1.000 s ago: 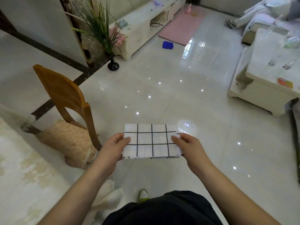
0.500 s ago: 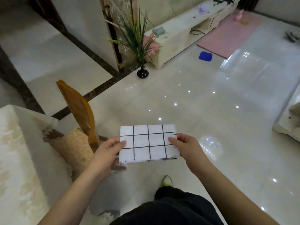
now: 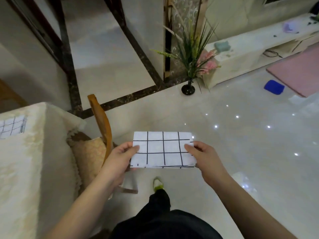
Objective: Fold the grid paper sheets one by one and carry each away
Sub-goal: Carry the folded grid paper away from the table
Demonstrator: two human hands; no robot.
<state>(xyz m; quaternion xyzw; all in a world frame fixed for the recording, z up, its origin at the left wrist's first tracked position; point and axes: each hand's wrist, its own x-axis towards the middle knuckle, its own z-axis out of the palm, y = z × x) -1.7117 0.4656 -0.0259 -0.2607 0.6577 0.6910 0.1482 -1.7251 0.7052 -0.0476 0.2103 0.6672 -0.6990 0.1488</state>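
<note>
Already folded: grid paper (image 3: 163,150) pinched at both ends by left hand (image 3: 120,158) and right hand (image 3: 202,156), above the floor (image 3: 241,144). Carrying underway, apparently. More grid sheets (image 3: 12,126) waiting on desk (image 3: 25,161).

Matt grid paper (image 3: 163,150), glossy tiled floor (image 3: 241,135), varnished wooden chair (image 3: 101,121), woven tablecloth (image 3: 25,161)

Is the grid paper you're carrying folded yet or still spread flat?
Folded. The grid paper shows stacked layer edges along its near side, pinched between left hand and right hand.
</note>
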